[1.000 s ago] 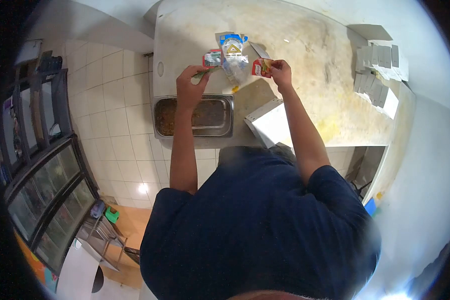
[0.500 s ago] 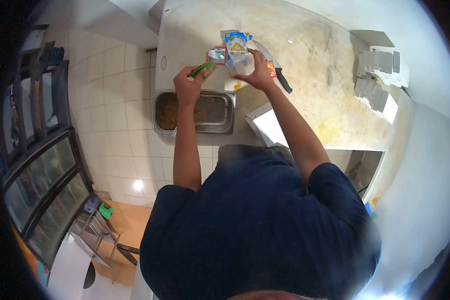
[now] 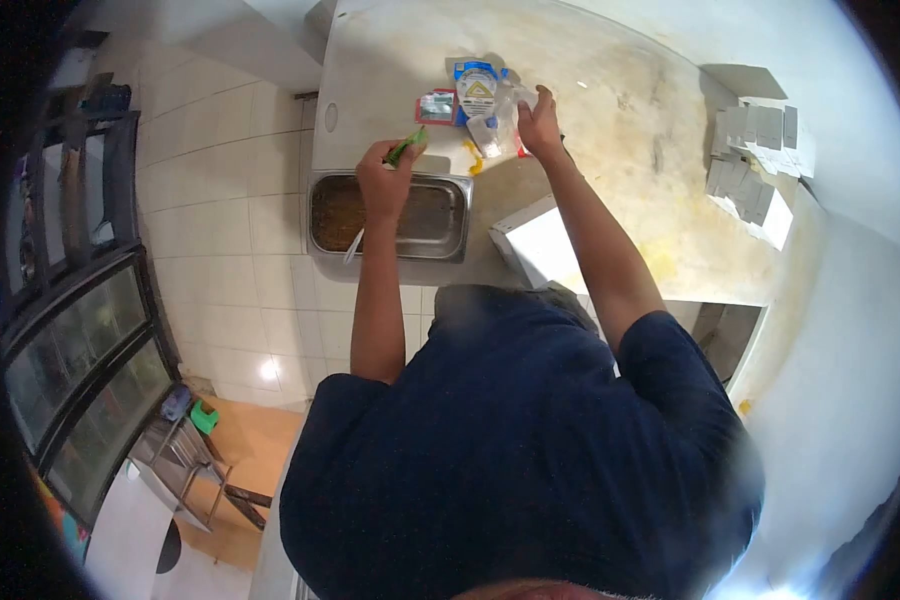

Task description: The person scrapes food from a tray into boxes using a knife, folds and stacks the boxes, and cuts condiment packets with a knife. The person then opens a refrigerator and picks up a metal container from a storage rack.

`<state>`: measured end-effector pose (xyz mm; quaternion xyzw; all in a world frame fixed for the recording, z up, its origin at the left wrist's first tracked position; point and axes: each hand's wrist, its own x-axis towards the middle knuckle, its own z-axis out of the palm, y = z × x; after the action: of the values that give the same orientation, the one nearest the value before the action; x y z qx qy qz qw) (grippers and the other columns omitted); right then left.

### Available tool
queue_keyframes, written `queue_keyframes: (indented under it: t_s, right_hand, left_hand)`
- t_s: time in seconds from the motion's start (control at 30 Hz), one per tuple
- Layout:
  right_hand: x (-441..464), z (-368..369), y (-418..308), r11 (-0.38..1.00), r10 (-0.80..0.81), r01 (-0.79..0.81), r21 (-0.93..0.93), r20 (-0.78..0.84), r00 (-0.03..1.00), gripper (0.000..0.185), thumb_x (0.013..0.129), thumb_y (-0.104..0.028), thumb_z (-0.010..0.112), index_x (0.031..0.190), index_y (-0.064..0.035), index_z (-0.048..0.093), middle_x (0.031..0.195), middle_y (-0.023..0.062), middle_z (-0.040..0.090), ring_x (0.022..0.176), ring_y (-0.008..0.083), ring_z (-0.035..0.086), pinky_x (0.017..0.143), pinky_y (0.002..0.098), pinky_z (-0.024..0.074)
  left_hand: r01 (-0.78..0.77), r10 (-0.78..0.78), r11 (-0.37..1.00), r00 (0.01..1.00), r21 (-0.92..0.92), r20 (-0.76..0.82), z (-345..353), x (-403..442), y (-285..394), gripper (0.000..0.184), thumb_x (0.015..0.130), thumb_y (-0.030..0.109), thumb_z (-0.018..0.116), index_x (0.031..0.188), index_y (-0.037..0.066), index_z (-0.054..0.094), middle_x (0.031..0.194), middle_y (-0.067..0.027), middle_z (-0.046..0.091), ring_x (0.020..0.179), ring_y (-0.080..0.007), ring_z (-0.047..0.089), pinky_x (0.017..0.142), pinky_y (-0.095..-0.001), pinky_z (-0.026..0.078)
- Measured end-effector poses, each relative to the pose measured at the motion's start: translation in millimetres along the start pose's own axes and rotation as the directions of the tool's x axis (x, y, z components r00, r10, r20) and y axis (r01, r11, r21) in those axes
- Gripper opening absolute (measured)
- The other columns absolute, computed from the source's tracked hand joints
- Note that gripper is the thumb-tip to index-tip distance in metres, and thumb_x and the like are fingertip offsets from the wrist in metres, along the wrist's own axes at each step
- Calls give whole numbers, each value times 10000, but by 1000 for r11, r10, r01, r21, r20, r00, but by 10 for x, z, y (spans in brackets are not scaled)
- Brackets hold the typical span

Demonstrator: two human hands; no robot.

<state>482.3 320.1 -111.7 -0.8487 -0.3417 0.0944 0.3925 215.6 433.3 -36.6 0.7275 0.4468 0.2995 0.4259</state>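
Observation:
My left hand is closed around a small green packet, above the steel tray's back edge. My right hand is up at the counter's back, its fingers closed on the edge of a clear plastic bag. Left of that bag lie a blue-and-white pouch with a yellow triangle and a red-edged flat packet. A bit of a red packet shows beside my right palm. The knife is almost wholly covered by my right hand and forearm.
The shallow steel tray has brown residue inside and a pale handle leaning over its front side. A white box stands close to my body. Stacked white cartons sit at the counter's right. A yellow smear marks the counter.
My right hand has shifted right, closing on the clear bag and covering the knife. My left hand, still with the green packet, has come slightly nearer to me, over the tray edge.

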Motion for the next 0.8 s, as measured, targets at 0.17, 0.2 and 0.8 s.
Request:
queue_keyframes:
  t_s: [0.17,0.2,0.8]
  right_hand:
    - [27,-273,-112,979,189,-192,71,53,981,366,1034,-284,409,1222,11,515,1033,269,641,991,405,633,848,466,490]
    - [24,-330,-106,985,137,-143,98,71,988,376,1041,-301,393,1199,10,534,990,249,656,952,384,651,826,452,497]
    - [-512,-271,-953,957,-214,117,265,372,903,415,929,-122,613,1329,-78,509,1281,161,568,1227,306,531,948,405,476]
  left_hand:
    - [-63,61,998,997,-30,-40,102,10,39,170,820,133,732,904,-11,699,827,-160,684,758,-279,667,720,-350,506]
    - [-76,74,997,996,-32,-46,112,16,41,170,818,133,733,906,-8,699,828,-161,684,758,-281,666,719,-351,506]
    - [16,10,907,998,-421,59,385,57,-101,137,855,111,722,916,-9,698,846,-88,692,745,-171,638,704,-302,503]
